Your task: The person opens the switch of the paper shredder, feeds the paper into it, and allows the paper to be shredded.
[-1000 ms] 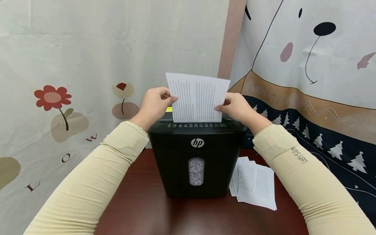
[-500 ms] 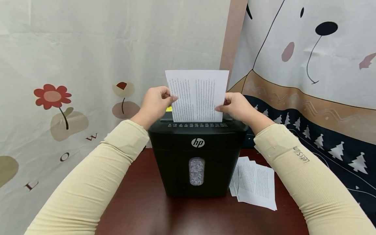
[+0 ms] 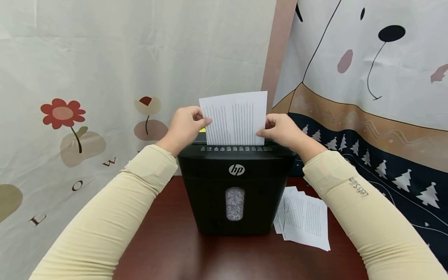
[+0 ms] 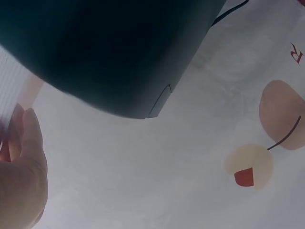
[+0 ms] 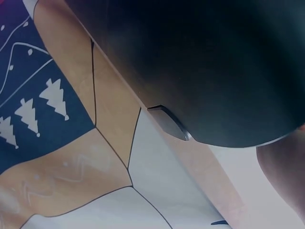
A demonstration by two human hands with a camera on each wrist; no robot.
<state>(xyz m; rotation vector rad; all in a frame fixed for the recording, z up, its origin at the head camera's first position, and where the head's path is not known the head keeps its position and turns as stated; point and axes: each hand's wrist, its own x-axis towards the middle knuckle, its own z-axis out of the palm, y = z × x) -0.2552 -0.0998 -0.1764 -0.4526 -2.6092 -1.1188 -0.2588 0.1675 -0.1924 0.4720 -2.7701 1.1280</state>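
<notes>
A white printed sheet of paper (image 3: 234, 120) stands upright in the slot on top of a black HP paper shredder (image 3: 206, 190). My left hand (image 3: 187, 126) pinches its left edge, thumb in front. On the opposite edge, my right hand (image 3: 281, 130) pinches the sheet between thumb and fingers. The lower part of the paper is hidden inside the machine. In the left wrist view, that hand (image 4: 24, 176) shows at the lower left beside the paper (image 4: 9, 81). Only a dark piece of the right hand (image 5: 288, 171) appears in the right wrist view, beyond the shredder (image 5: 205, 71).
To the right of the shredder, several loose printed sheets (image 3: 306, 219) lie overlapping on the brown table (image 3: 168, 249). Paper shreds fill the front window (image 3: 235, 204). Patterned curtains (image 3: 115, 58) hang close behind. A black cord (image 4: 231, 12) shows in the left wrist view.
The sheet's top edge is lower than half a second ago and slopes up to the right. Both hands have dropped very slightly, still at the sheet's edges.
</notes>
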